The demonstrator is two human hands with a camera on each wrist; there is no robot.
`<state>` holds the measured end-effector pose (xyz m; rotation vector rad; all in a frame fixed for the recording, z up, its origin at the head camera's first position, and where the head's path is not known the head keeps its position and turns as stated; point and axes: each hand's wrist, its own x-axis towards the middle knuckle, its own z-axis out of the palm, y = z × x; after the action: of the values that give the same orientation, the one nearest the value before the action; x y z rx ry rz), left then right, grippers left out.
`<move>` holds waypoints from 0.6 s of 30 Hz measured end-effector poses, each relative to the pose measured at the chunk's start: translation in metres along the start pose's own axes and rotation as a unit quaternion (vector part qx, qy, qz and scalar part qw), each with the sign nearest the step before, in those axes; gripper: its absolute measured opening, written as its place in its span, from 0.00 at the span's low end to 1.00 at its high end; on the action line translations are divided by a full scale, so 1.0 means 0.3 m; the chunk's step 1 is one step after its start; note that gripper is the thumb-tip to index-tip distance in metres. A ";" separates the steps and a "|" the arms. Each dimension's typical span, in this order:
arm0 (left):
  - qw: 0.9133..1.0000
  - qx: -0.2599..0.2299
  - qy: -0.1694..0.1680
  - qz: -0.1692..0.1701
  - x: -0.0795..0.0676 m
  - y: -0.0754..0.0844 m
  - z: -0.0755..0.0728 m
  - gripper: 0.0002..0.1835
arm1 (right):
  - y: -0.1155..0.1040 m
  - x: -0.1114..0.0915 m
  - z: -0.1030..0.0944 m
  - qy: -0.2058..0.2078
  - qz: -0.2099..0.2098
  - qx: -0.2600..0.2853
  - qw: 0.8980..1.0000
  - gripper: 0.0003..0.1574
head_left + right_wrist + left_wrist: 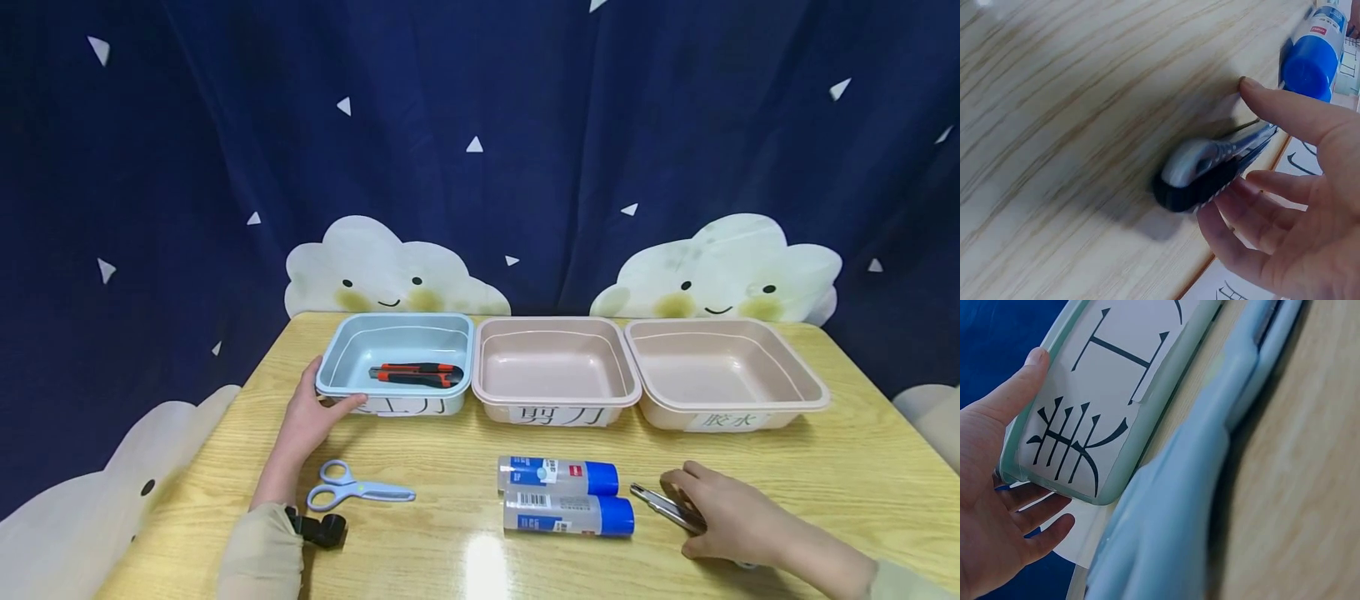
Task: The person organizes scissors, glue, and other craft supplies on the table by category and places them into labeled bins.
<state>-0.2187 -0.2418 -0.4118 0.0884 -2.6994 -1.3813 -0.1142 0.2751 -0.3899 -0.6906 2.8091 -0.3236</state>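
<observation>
My left hand (311, 417) rests against the left front corner of a light blue bin (356, 346), thumb along its labelled front, fingers spread at its side. Two red-and-black utility knives (416, 375) lie inside that bin. Below the left hand, light blue scissors (360, 490) lie on the table, large in the left wrist view. My right hand (738, 517) reaches around a silver-and-black utility knife (1200, 172) at the table's right. In the right wrist view its fingers touch the knife's far side, while the thumb stands apart from it.
Two glue bottles (558, 514) with blue caps lie side by side at the table's middle. Two pinkish bins (495, 392) (810, 392) with paper labels stand right of the blue one. A small pale curved piece (746, 565) shows under the right hand. Behind hangs a dark blue curtain (525, 183).
</observation>
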 end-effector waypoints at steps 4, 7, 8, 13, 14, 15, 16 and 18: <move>1.000 -0.001 -0.001 0.001 0.001 0.000 -0.001 0.58 | 0.015 -0.009 -0.003 -0.014 -0.004 0.013 1.000 0.36; 1.000 0.001 -0.001 0.000 0.002 -0.001 -0.001 0.58 | 0.023 -0.014 -0.004 -0.018 -0.011 0.025 0.999 0.33; 1.000 0.000 -0.001 0.000 0.002 -0.001 -0.001 0.58 | 0.025 -0.016 -0.004 -0.019 -0.013 0.030 0.999 0.32; 1.000 -0.002 -0.003 0.003 0.004 -0.001 0.001 0.58 | 0.046 -0.030 -0.005 -0.019 -0.046 0.056 0.997 0.31; 1.000 -0.002 -0.003 0.002 0.004 -0.001 0.001 0.58 | 0.050 -0.032 -0.005 -0.021 -0.050 0.060 0.997 0.30; 1.000 -0.004 -0.004 0.004 0.004 -0.002 0.001 0.58 | 0.054 -0.034 -0.004 -0.021 -0.054 0.062 0.996 0.30; 1.000 -0.005 -0.004 0.004 0.005 -0.002 0.001 0.58 | 0.058 -0.035 -0.003 -0.022 -0.056 0.063 0.996 0.29; 1.000 -0.006 -0.004 0.004 0.005 -0.002 0.000 0.58 | 0.065 -0.034 -0.001 -0.029 -0.051 0.066 0.996 0.29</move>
<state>-0.2201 -0.2423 -0.4123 0.0704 -2.6940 -1.3986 -0.1137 0.2968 -0.3931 -0.8006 2.6747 -0.4931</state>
